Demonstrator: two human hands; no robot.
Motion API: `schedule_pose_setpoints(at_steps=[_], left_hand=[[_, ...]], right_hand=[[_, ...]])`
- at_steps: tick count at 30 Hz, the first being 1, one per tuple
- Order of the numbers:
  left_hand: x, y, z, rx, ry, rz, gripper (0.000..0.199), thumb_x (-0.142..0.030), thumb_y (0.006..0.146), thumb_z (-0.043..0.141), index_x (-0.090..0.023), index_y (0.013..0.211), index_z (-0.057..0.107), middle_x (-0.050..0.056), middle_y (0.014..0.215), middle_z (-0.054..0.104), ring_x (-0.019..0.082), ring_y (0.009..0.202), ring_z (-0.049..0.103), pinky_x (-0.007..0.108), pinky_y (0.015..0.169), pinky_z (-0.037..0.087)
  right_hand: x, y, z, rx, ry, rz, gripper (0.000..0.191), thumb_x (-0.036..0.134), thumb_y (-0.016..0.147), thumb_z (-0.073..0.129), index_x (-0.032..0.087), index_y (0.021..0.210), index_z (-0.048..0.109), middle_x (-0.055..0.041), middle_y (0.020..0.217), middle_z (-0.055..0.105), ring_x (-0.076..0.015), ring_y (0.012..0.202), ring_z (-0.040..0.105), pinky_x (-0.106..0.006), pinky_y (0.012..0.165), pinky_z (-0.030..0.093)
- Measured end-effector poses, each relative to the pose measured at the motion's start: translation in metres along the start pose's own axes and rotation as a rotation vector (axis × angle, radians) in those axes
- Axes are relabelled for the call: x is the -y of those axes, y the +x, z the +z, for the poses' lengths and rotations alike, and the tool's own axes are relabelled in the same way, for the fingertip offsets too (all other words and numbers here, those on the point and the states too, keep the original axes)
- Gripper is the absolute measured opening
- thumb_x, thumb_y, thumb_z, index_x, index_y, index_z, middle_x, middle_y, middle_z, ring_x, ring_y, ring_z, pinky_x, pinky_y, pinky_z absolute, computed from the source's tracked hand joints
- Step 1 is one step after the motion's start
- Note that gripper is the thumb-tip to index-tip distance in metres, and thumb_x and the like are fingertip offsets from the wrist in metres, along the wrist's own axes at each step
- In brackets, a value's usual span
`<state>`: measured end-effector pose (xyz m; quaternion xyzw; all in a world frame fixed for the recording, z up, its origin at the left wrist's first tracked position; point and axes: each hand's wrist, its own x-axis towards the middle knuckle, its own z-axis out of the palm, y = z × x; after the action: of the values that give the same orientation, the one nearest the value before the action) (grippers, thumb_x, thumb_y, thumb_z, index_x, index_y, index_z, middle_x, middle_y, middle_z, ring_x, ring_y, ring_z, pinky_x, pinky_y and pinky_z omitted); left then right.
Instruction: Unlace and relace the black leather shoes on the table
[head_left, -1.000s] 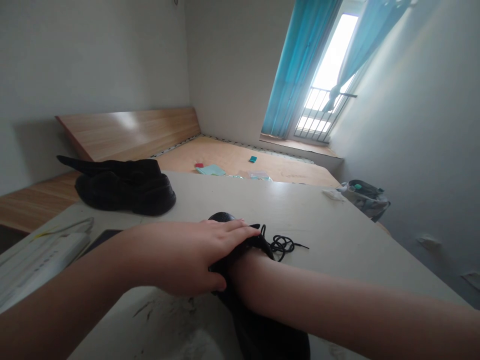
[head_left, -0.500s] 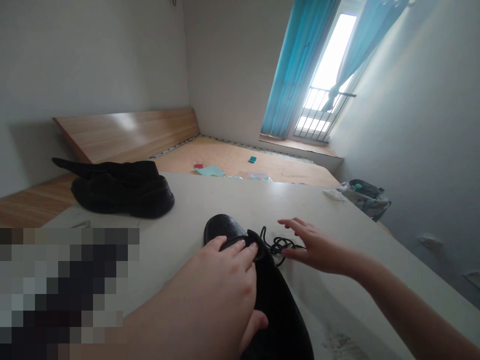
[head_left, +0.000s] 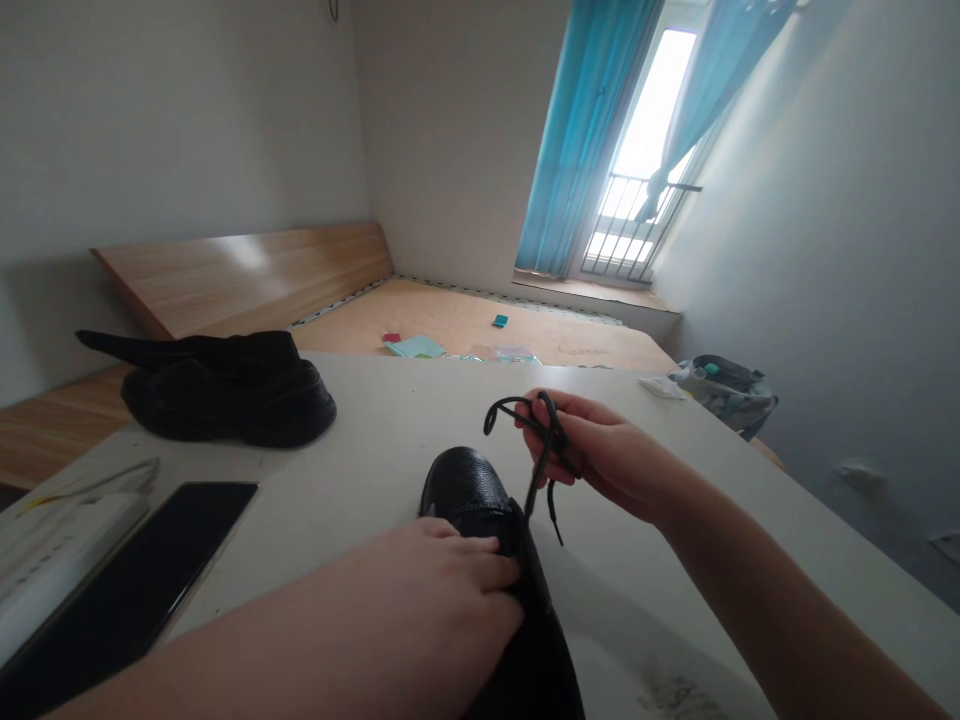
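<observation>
A black leather boot (head_left: 466, 482) lies on the white table, its rounded toe pointing away from me. My left hand (head_left: 457, 610) covers its middle, with bent fingers gripping around the lace area; the fingertips are partly hidden against the dark leather. Right of the toe, my right hand (head_left: 581, 440) is closed on a bunched black shoelace (head_left: 550, 425), raised above the table. One lace end dangles below the fingers, and a strand runs down to the boot. A second black boot (head_left: 225, 390) lies at the far left of the table.
A dark smartphone (head_left: 135, 590) and a white box-like item (head_left: 67, 560) with a cable lie at the left front. Behind the white table (head_left: 375, 400) is a bed base (head_left: 450, 310) with small packets. A bag (head_left: 731, 390) stands beyond the right edge.
My right hand, open over the lace before, has closed on it and lifted it up and left. My left hand has shifted slightly down the boot. The view has turned slightly.
</observation>
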<state>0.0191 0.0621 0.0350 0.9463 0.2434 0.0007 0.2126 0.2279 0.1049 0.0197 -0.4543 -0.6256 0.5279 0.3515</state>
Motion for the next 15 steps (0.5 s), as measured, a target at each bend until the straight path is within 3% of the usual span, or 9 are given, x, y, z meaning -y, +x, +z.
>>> schedule_pose_setpoints(at_steps=[2, 3, 6, 9, 12, 15], left_hand=[[0.008, 0.0, -0.014, -0.109, -0.118, -0.097, 0.017, -0.042, 0.087, 0.062, -0.028, 0.092, 0.071, -0.003, 0.089, 0.074, 0.019, 0.077, 0.068, 0.029, 0.065, 0.048], [0.013, 0.0, -0.021, -0.202, -0.156, -0.155, 0.027, -0.047, 0.09, 0.054, -0.025, 0.079, 0.066, -0.004, 0.073, 0.069, 0.016, 0.062, 0.062, 0.027, 0.055, 0.043], [0.03, 0.002, -0.034, -0.52, -0.223, -0.285, 0.041, -0.06, 0.093, 0.041, -0.024, 0.096, 0.061, -0.001, 0.082, 0.068, 0.018, 0.072, 0.061, 0.028, 0.058, 0.043], [0.042, 0.008, -0.031, -0.461, -0.286, -0.281, 0.049, -0.064, 0.091, 0.043, -0.026, 0.12, 0.056, 0.001, 0.098, 0.069, 0.021, 0.085, 0.063, 0.029, 0.068, 0.046], [0.044, 0.015, -0.023, -0.346, -0.147, -0.268, 0.033, -0.052, 0.092, 0.048, -0.024, 0.096, 0.065, 0.001, 0.084, 0.069, 0.019, 0.074, 0.061, 0.029, 0.062, 0.04], [0.044, 0.019, -0.021, -0.355, -0.024, -0.303, 0.033, -0.04, 0.092, 0.044, -0.02, 0.074, 0.062, 0.003, 0.071, 0.065, 0.02, 0.066, 0.057, 0.031, 0.059, 0.033]], right_hand=[[0.011, 0.0, 0.009, 0.082, 0.069, -0.01, 0.031, 0.051, 0.088, 0.054, 0.02, 0.087, 0.053, 0.0069, 0.059, 0.042, -0.0073, 0.045, 0.035, -0.026, 0.051, 0.042], [0.013, 0.0, 0.013, 0.12, 0.091, -0.014, 0.033, 0.052, 0.086, 0.057, 0.019, 0.084, 0.054, 0.0072, 0.056, 0.042, -0.0071, 0.044, 0.035, -0.025, 0.048, 0.039], [0.01, -0.001, 0.021, 0.209, 0.109, -0.014, 0.035, 0.052, 0.08, 0.066, 0.018, 0.079, 0.057, 0.006, 0.056, 0.046, -0.0071, 0.044, 0.041, -0.021, 0.042, 0.032], [0.001, -0.001, 0.025, 0.152, 0.121, 0.017, 0.03, 0.046, 0.078, 0.068, 0.017, 0.085, 0.061, 0.0056, 0.059, 0.048, -0.0065, 0.045, 0.041, -0.02, 0.041, 0.029], [-0.004, -0.001, 0.027, 0.044, 0.137, 0.014, 0.021, 0.037, 0.081, 0.065, 0.017, 0.087, 0.064, 0.0051, 0.063, 0.048, -0.0057, 0.049, 0.036, -0.019, 0.043, 0.028], [-0.007, -0.001, 0.023, 0.009, 0.165, 0.007, 0.018, 0.032, 0.079, 0.067, 0.017, 0.088, 0.068, 0.0048, 0.061, 0.048, -0.0062, 0.05, 0.037, -0.019, 0.045, 0.025]])
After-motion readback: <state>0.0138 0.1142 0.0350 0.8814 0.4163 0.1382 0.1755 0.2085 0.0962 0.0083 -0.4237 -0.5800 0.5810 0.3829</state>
